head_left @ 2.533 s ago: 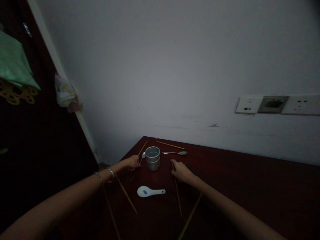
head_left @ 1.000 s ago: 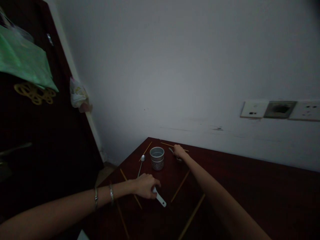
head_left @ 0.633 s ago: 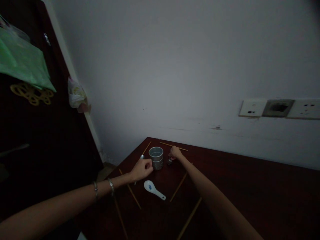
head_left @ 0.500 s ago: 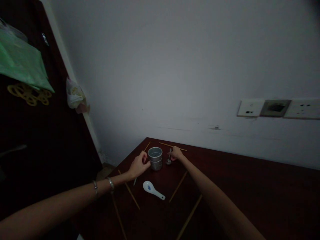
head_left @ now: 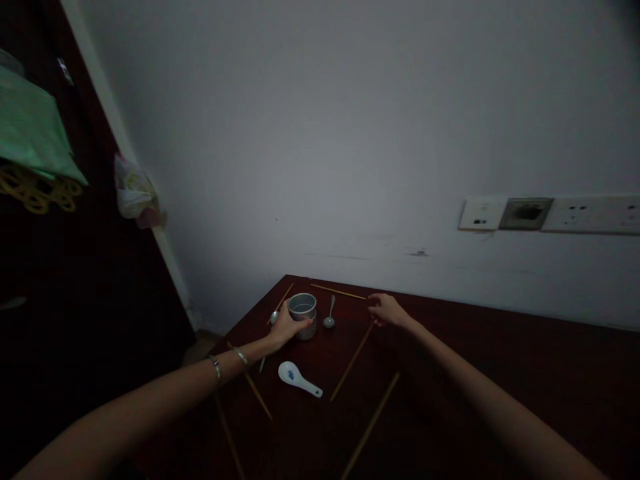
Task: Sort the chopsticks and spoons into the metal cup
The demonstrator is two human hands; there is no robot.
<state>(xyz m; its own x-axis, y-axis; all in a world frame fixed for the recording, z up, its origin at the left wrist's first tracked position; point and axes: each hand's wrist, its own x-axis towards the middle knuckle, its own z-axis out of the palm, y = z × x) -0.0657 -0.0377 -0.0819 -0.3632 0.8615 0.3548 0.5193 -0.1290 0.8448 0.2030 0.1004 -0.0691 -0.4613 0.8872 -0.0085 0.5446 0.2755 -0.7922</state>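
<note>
My left hand (head_left: 289, 327) is wrapped round the near left side of a grey metal cup (head_left: 311, 328), which stands upright on the table. My right hand (head_left: 387, 310) hovers with loosely bent, parted fingers and nothing visible in them, near the ends of two chopsticks. A small metal spoon (head_left: 329, 322) lies between the cup and my right hand. Left of the cup is another metal spoon (head_left: 275, 318), partly hidden by my left hand. A white ceramic spoon (head_left: 290, 373) with a blue mark lies closer to me.
Several wooden chopsticks lie spread on the dark red table (head_left: 480, 360), including one chopstick (head_left: 340, 291) along the back and another (head_left: 351, 363) below my right hand. Behind rises a pale wall with sockets (head_left: 481, 215). Bags (head_left: 135, 193) hang by the dark door at left.
My left hand has closed round the cup. My right hand has let go of the small metal spoon and moved right. The view has shifted slightly.
</note>
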